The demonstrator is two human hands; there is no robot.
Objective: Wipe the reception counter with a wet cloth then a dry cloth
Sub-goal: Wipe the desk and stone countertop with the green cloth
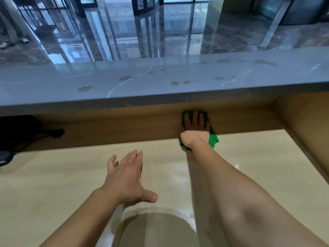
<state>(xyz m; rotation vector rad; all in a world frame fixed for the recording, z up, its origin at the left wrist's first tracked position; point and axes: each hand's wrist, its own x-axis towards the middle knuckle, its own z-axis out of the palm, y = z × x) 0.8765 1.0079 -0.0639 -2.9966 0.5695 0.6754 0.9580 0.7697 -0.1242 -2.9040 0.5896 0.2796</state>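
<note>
view down from a person's head at a reception desk; the right hand [194,127] lies flat with fingers straight and spread on a green cloth [213,139], pressing it, not gripping, at the back of the beige tabletop [53,175], in the shadow under the grey marble ledge [53,90]; the flat palm likely spreads pressure for wiping into that recess; the left hand [126,177] is open over the tabletop, holding nothing, probably for balance during the long reach; whether it touches is unclear; damp patches [85,88] dot the ledge, suggesting the wet pass; no second cloth is visible; a dark object [17,132] sits far left.
</note>
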